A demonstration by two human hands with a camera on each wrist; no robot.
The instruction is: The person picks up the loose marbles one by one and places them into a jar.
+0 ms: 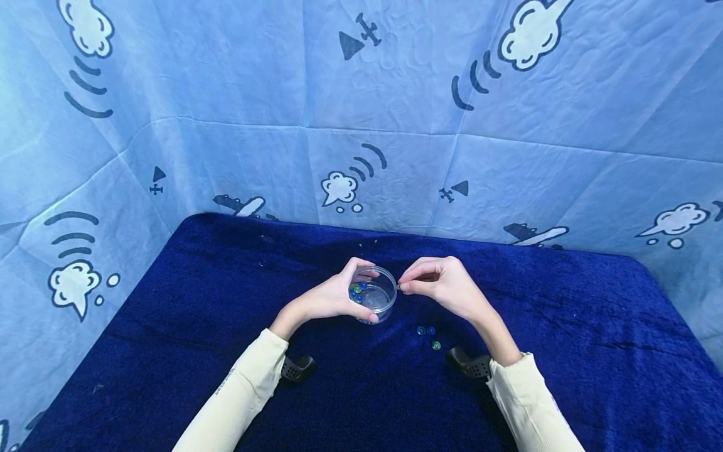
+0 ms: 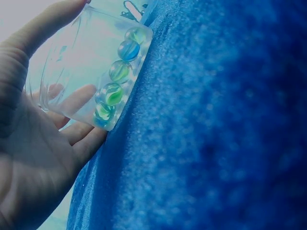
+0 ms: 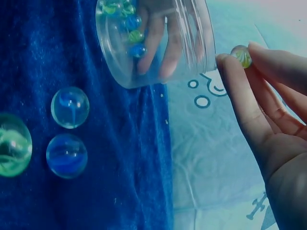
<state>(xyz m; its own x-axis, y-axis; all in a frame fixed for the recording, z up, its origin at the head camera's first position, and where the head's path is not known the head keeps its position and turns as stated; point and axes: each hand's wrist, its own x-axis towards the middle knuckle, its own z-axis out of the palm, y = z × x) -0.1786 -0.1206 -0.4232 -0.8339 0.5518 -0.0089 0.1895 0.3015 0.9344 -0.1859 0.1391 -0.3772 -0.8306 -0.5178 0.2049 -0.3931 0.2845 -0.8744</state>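
My left hand grips a clear round plastic jar around its side, mouth tilted toward the right hand. Several blue and green swirled marbles lie gathered along the bottom of the jar on the left side. Between thumb and index finger, my right hand pinches one green-and-yellow marble, right at the jar's rim. On the cloth below the right hand are three loose marbles: two blue ones side by side and a green one nearer the person.
A dark blue velvety cloth covers the table. Behind it hangs a light blue curtain printed with clouds and planes. Black wrist mounts stick out inward from both cream sleeves.
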